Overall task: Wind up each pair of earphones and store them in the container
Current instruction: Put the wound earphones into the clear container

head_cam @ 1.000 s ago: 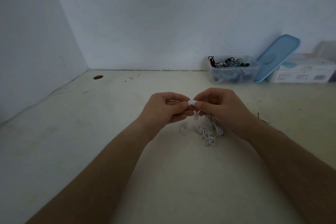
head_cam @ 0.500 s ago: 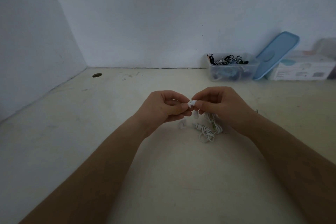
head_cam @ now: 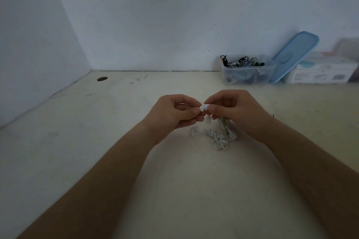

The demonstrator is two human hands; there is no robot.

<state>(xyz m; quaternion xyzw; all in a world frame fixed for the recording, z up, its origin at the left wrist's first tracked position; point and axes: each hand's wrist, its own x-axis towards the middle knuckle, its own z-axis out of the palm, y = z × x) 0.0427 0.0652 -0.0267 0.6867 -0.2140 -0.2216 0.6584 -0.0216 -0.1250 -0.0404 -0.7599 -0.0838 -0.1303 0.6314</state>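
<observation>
A pair of white earphones [head_cam: 221, 136] lies in a loose tangle on the pale table, just below my hands. My left hand [head_cam: 174, 112] and my right hand [head_cam: 233, 108] meet above it, both pinching a white earbud end of the cord between thumb and fingertips. A second bud hangs under my fingers, and a small cord loop lies to the left of the tangle. The clear plastic container [head_cam: 247, 77] stands at the back right against the wall, holding several dark and white earphones.
The container's blue lid [head_cam: 293, 56] leans against the wall beside it. A white printed box [head_cam: 322, 72] sits further right. A round cable hole [head_cam: 102, 78] is in the table near the left corner. Walls close off the back and left.
The hands have stayed together on the earbud with only slight finger shifts. The view has tilted a little, so the container sits higher in the frame.
</observation>
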